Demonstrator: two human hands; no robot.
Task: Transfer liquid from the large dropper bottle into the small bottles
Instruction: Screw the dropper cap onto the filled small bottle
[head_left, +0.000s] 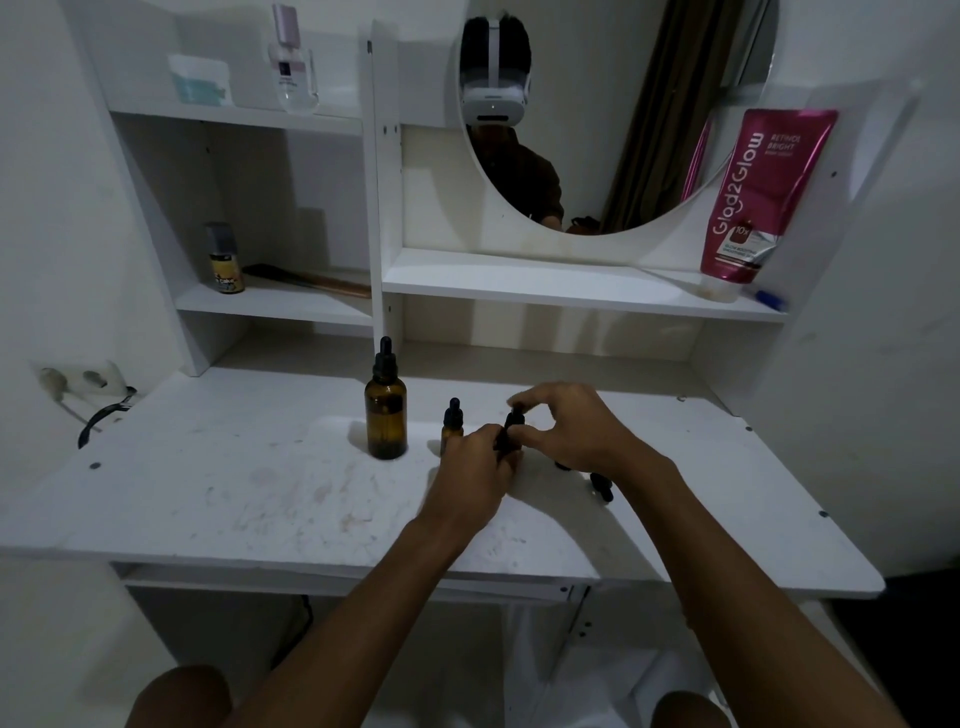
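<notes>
Head view: a person's left hand (470, 470) clamps the body of a small bottle (506, 441) while the right hand (566, 423) pinches its dropper cap (515, 415), just right of the large dropper bottle (385, 410), which stands capped and upright on the white desk (234, 493). A second small bottle (452, 423) stands between them. Opening it cleanly likely means keeping the bottle upright and twisting gently.

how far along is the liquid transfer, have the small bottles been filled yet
Early. Done: nothing I can confirm. The large dropper bottle stands capped on the desk. One small bottle stands beside it, also capped. In hand: the left hand holds a second small bottle while the right hand has a grip on its dropper cap. Left: drawing liquid and filling; fill levels are unreadable.
</notes>
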